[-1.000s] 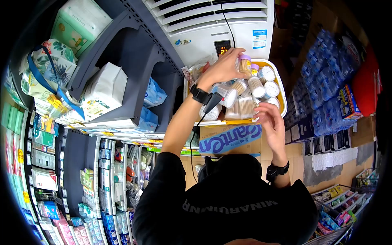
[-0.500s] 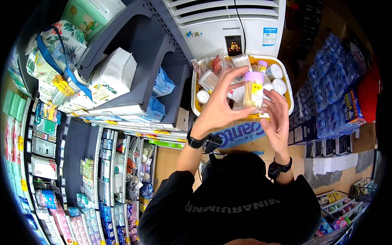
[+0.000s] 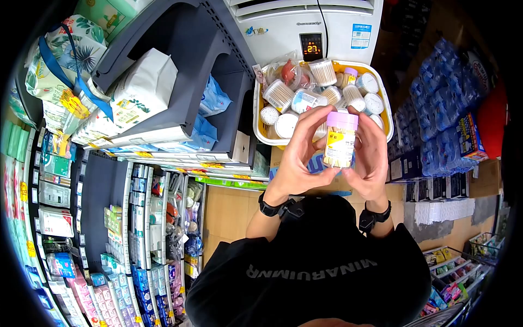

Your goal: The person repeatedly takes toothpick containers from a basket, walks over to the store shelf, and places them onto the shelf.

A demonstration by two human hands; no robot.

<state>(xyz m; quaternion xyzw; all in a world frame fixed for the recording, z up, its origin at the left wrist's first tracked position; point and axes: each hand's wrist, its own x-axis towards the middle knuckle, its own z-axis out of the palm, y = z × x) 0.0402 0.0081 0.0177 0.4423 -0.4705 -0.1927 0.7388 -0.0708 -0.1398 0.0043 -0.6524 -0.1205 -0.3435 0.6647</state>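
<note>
Between my two hands is a small clear toothpick jar [image 3: 341, 143] with a purple lid and a yellow-and-white label, held upright with the label toward me. My left hand [image 3: 301, 155] curls round its left side, thumb near the base and fingers by the lid. On the other side, my right hand [image 3: 373, 152] grips it in the same way. Just beyond them stands a white-and-yellow basket [image 3: 258, 122] full of cotton swab tubs [image 3: 278, 96], with another purple-lidded jar [image 3: 350, 76] among them.
A white air conditioner [image 3: 278, 41] stands behind the basket. To the left is a grey shelf unit [image 3: 158, 54] with tissue packs [image 3: 144, 87]. Wrapped bottle packs [image 3: 444, 92] are stacked on the right. Hanging goods fill the lower-left racks [image 3: 141, 240].
Both hands have drawn the jar down toward me, away from the basket. The jar's label has turned to face me more, and my right hand has closed in around it.
</note>
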